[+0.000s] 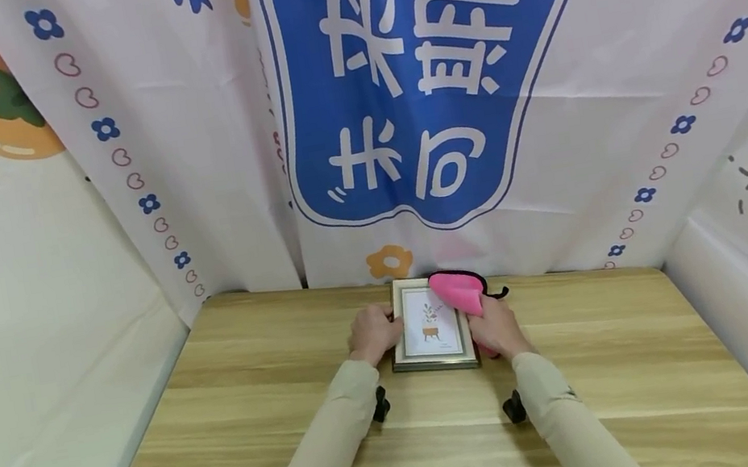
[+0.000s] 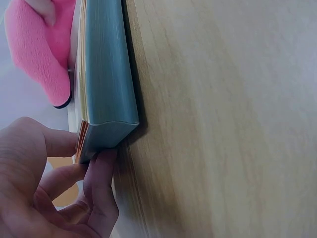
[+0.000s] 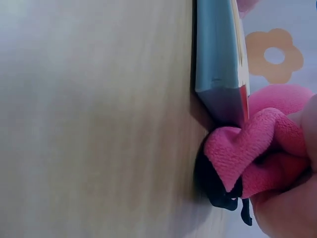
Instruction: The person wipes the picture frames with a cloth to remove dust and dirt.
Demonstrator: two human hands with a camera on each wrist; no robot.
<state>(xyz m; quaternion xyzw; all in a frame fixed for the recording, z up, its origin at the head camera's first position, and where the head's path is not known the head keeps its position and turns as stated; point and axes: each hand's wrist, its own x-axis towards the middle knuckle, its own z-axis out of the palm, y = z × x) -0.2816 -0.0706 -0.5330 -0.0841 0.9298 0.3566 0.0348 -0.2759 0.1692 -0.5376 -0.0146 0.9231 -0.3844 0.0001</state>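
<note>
A picture frame [image 1: 430,324] with a potted-plant print lies face up near the back of the wooden table. My left hand [image 1: 374,333] grips its left edge; in the left wrist view the fingers [image 2: 101,186] bend around the side close to the corner. In my right hand [image 1: 501,325] is a pink plush cloth [image 1: 457,291] with black trim, bunched up at the frame's right side. Part of the cloth overlaps the frame's upper right corner. From the right wrist view, folds of the cloth [image 3: 247,148] press up against the frame's side [image 3: 218,49].
The wooden table [image 1: 268,446] ends at the back against a white printed curtain [image 1: 224,167] with a blue sign. White fabric walls [image 1: 28,321] stand on both sides. A dark wrist device [image 1: 514,407] hangs below each sleeve.
</note>
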